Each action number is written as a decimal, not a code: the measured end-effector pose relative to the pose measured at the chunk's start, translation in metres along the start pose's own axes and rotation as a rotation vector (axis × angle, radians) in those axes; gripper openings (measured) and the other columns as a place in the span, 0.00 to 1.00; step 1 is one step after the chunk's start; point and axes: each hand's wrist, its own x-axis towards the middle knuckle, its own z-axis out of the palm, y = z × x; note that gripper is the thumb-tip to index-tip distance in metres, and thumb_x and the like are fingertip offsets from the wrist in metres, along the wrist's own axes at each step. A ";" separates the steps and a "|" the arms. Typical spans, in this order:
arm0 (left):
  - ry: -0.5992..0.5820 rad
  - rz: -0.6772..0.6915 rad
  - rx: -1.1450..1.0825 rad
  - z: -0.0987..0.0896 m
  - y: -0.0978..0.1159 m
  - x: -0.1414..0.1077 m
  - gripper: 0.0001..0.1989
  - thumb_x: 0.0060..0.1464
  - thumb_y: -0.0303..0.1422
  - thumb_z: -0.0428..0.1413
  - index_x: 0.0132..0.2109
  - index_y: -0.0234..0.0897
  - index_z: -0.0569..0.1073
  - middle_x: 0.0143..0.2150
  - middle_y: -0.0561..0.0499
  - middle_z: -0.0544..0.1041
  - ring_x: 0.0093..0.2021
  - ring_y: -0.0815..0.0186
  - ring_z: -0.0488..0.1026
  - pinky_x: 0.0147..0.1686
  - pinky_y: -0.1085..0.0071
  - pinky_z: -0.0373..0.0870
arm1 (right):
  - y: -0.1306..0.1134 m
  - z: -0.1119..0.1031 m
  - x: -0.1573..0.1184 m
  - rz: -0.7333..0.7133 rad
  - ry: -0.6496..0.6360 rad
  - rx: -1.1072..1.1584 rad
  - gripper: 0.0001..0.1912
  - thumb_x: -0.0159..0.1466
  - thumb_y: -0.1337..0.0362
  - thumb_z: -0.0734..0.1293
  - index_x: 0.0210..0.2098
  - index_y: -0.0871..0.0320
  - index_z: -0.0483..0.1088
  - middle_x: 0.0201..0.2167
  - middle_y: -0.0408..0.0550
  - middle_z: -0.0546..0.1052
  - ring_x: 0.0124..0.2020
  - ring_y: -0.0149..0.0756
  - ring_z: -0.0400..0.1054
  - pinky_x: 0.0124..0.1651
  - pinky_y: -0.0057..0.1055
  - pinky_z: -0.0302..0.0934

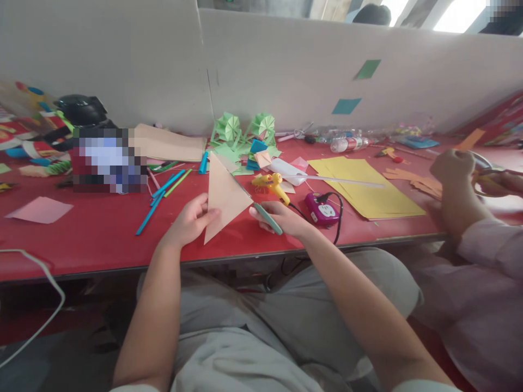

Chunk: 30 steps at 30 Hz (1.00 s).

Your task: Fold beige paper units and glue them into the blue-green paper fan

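My left hand [195, 220] is closed on the lower left part of a peach sheet of paper [224, 198], folded into a triangle, with the thumb on its face. In my right hand [281, 216] is a utility knife [268, 219] with a mint-green handle. Its thin blade lies along the triangle's upper right edge, near the right corner. Just beyond that hand lies a yellow hot glue gun [273, 186]. Behind the triangle stand two light-green folded paper pieces [227, 128].
A purple power socket [322, 209] with a black cord sits right of my hand, beside yellow sheets [368, 185]. Blue paper sticks [157, 201] lie left. At far right, a co-worker's hands [453, 169] hold orange paper and scissors. The red table's [122, 256] front edge borders my lap.
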 end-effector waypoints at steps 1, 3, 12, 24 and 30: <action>-0.001 -0.003 -0.003 0.000 0.000 0.000 0.25 0.52 0.45 0.66 0.50 0.35 0.72 0.45 0.40 0.81 0.45 0.52 0.80 0.42 0.63 0.76 | 0.000 0.000 0.000 0.003 0.001 -0.001 0.29 0.57 0.37 0.70 0.25 0.57 0.61 0.18 0.38 0.66 0.18 0.25 0.57 0.21 0.27 0.48; 0.003 -0.003 -0.014 0.000 0.001 -0.001 0.25 0.51 0.44 0.67 0.51 0.35 0.73 0.45 0.41 0.81 0.46 0.52 0.79 0.43 0.62 0.76 | 0.000 0.000 0.000 0.002 0.004 -0.001 0.29 0.57 0.37 0.70 0.25 0.56 0.60 0.18 0.38 0.65 0.18 0.25 0.56 0.21 0.27 0.48; 0.343 0.053 -0.068 0.003 -0.005 0.022 0.18 0.54 0.47 0.63 0.41 0.38 0.75 0.36 0.49 0.78 0.36 0.63 0.76 0.35 0.71 0.72 | -0.002 0.001 0.000 -0.013 -0.029 0.008 0.29 0.56 0.37 0.70 0.25 0.56 0.59 0.18 0.37 0.63 0.18 0.24 0.55 0.21 0.26 0.47; 0.526 0.193 -0.179 0.027 0.008 0.039 0.17 0.47 0.42 0.68 0.39 0.35 0.77 0.34 0.48 0.82 0.36 0.62 0.79 0.36 0.70 0.74 | 0.003 -0.001 0.001 -0.033 -0.018 -0.071 0.28 0.59 0.38 0.69 0.26 0.57 0.61 0.19 0.37 0.62 0.20 0.25 0.54 0.22 0.27 0.45; 0.534 0.208 -0.187 0.026 0.005 0.037 0.18 0.47 0.43 0.68 0.40 0.36 0.78 0.32 0.49 0.82 0.33 0.61 0.80 0.34 0.69 0.76 | 0.002 0.000 0.001 -0.033 -0.012 -0.071 0.28 0.59 0.38 0.69 0.26 0.57 0.62 0.18 0.37 0.61 0.20 0.25 0.54 0.22 0.27 0.45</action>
